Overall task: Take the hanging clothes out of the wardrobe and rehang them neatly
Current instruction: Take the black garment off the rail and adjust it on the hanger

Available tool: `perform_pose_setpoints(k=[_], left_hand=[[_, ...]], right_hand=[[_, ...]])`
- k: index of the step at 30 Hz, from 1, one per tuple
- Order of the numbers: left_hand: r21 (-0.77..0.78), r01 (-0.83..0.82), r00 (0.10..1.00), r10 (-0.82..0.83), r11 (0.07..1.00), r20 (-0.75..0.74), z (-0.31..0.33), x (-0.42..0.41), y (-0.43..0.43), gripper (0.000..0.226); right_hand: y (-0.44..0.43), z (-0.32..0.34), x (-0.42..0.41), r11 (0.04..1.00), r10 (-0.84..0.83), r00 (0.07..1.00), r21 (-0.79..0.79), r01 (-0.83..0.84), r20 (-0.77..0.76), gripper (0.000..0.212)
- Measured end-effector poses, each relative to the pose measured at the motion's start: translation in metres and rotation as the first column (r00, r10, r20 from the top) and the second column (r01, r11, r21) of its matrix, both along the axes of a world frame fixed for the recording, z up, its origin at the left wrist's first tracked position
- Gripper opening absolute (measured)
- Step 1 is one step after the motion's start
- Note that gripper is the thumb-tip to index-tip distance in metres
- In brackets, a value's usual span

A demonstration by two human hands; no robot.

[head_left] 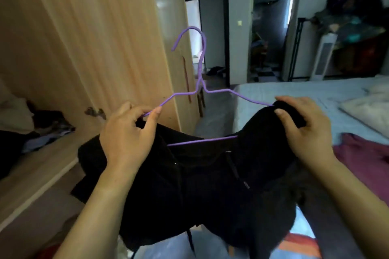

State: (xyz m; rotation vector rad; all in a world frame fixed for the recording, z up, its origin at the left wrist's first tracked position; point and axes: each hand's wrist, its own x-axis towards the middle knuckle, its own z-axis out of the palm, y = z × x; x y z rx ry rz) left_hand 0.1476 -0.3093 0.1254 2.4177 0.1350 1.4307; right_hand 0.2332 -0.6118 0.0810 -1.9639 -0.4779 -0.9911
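A purple wire hanger (pixel 201 65) stands upright in front of me, hook at the top. A black garment with drawstrings (pixel 210 178) hangs over its lower bar and droops below. My left hand (pixel 128 132) pinches the hanger's left shoulder end together with black fabric. My right hand (pixel 305 126) grips the black fabric bunched over the hanger's right shoulder end. The wooden wardrobe (pixel 94 38) stands at the left, its open lower shelf (pixel 42 153) holding crumpled clothes.
A bed with a pale blue sheet (pixel 294 94) lies to the right, with a maroon garment (pixel 366 153) and a pillow (pixel 366 109) on it. Two dark doorways (pixel 210 33) open at the back. A white tower fan (pixel 322 57) and a heaped rack stand far right.
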Motion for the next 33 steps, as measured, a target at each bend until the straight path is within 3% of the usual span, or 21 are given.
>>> perform_pose_setpoints(k=[7,15,22,33], left_hand=[[-0.161,0.359,0.901,-0.387,0.919,-0.199,-0.072,0.025,-0.134,0.03],[-0.265,0.512,0.766,-0.574,0.817,-0.291,-0.115,0.068,-0.232,0.032],[-0.358,0.478,0.714,-0.592,0.802,-0.373,-0.148,0.131,-0.268,0.024],[-0.412,0.32,0.76,-0.49,0.853,-0.426,-0.175,0.269,-0.275,0.018]], right_hand=[[-0.15,-0.064,-0.063,0.967,-0.253,0.956,-0.05,0.248,-0.147,0.03],[-0.243,-0.097,-0.086,0.899,-0.437,0.873,-0.065,0.433,-0.217,0.023],[-0.278,-0.116,-0.024,0.895,-0.445,0.863,-0.082,0.439,-0.239,0.024],[-0.284,-0.143,0.146,0.951,-0.308,0.887,-0.074,0.302,-0.344,0.023]])
